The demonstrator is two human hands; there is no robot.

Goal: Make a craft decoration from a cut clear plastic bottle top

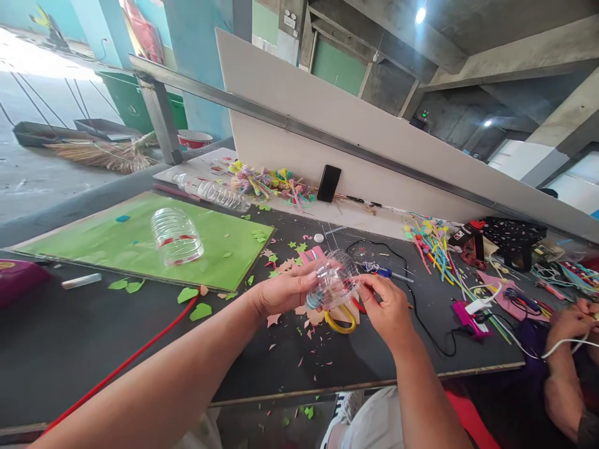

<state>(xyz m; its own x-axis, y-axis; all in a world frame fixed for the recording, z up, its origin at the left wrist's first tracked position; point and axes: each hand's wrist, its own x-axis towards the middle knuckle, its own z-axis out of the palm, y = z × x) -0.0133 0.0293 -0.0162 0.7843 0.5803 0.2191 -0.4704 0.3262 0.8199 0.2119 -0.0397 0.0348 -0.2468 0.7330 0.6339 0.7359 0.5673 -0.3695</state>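
Note:
My left hand (281, 292) is curled round a clear cut plastic bottle piece (333, 280), holding it above the dark table (70, 337). On the piece's right side my right hand (386, 300) pinches it with closed fingers. Yellow-handled scissors (340, 322) lie on the table just under the piece, among paper scraps. A pink paper shape (312, 254) lies just behind my hands.
A green sheet (93, 240) carries another cut bottle half (176, 236); a whole clear bottle (213, 192) lies behind it. Coloured pipe cleaners (433, 244), a phone (329, 183) leaning on the white board, a red cord (121, 365), a black cable (421, 312). Another person's hands (568, 321) work at the right.

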